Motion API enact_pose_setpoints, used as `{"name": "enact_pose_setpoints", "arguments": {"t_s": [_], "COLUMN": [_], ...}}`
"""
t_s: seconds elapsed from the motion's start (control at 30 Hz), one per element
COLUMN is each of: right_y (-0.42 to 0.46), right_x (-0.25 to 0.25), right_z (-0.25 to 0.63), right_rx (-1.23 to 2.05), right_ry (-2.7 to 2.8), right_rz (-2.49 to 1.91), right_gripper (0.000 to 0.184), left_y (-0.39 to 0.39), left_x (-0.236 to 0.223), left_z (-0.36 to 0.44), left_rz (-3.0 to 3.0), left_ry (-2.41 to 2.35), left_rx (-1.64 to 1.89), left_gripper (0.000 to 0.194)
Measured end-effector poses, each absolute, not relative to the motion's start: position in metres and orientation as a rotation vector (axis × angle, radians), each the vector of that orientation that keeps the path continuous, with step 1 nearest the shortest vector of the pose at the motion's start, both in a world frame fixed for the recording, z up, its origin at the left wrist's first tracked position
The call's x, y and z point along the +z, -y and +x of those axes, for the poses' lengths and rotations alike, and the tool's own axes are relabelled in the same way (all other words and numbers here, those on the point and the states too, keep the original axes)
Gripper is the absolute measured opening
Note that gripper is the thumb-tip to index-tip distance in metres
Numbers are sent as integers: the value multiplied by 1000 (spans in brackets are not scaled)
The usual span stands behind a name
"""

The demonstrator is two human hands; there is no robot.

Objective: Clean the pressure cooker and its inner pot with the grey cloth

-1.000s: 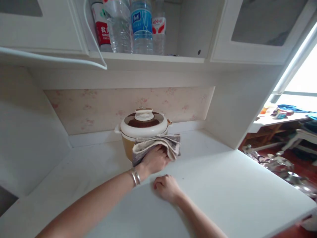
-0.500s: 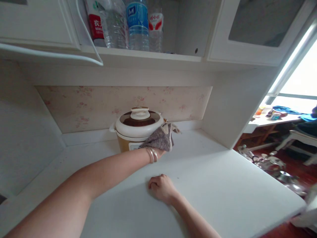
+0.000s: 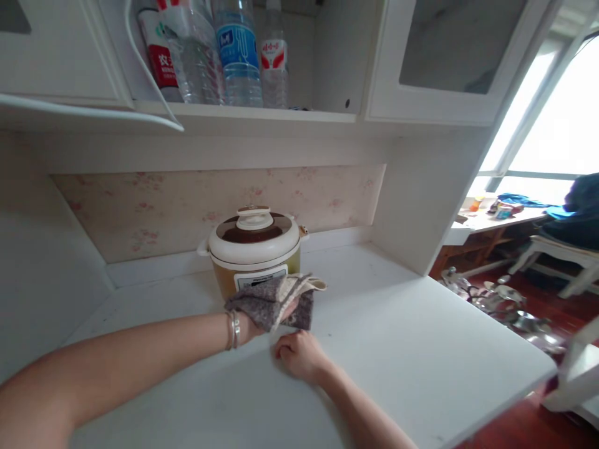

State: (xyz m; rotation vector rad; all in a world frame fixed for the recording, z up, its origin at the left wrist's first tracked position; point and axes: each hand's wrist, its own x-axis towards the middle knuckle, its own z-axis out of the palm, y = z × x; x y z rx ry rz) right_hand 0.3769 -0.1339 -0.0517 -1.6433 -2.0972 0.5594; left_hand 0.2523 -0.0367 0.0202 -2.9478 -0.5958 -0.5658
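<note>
A grey-brown cloth (image 3: 262,302) with a pale, striped edge is bunched in my left hand (image 3: 250,329), whose fingers are mostly covered by it. The cloth is in front of the rice cooker (image 3: 254,250), at the lower part of its body; whether it touches the cooker I cannot tell. The cooker is upright, with a white and brown lid closed on a gold-coloured body and a label on its front. Just below the cloth, my right hand (image 3: 300,357) rests on the white counter (image 3: 384,330), its fingers curled into a loose fist.
Overhead is an open cupboard shelf (image 3: 262,113) with several plastic bottles (image 3: 238,59). A white cable (image 3: 93,111) hangs at the upper left. A side panel (image 3: 412,193) bounds the counter at the right. Beyond the counter, shiny pots (image 3: 496,302) lie on the floor near a white chair (image 3: 552,249).
My left hand has brought the cloth from the cooker's right side down and leftward to its front. My right hand stays curled on the counter. The view has shifted slightly to the right.
</note>
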Motion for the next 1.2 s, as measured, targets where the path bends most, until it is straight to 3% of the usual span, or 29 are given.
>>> {"name": "enact_pose_setpoints", "arguments": {"t_s": [0.13,0.37,0.57,0.73,0.83,0.97,1.2], "right_y": [134,132,134,134,134,134,134], "right_x": [-51,-48,-47,-47,-46,-44,-42], "right_z": [377,371,369,369,369,368,367], "right_rx": [541,569,589,582,587,582,569], "right_ry": [2109,2082,2035,2042,2048,2052,2070], "right_rz": [-1647,-1750,-1742,-1738,-1727,-1728,-1774], "right_gripper": [33,33,34,34,35,34,34], "left_y": [26,31,3,-33,-22,10,25], "left_x": [43,76,123,158,141,85,-12], "left_z": [226,201,197,185,179,172,155], "left_rz": [-2950,-2495,-2482,-2637,-2535,-2410,-2490], "left_ry": [315,724,953,1166,1198,1065,820], "left_rx": [-361,-877,-997,-1064,-1208,-1335,-856], "left_gripper": [46,54,61,52,47,42,43]}}
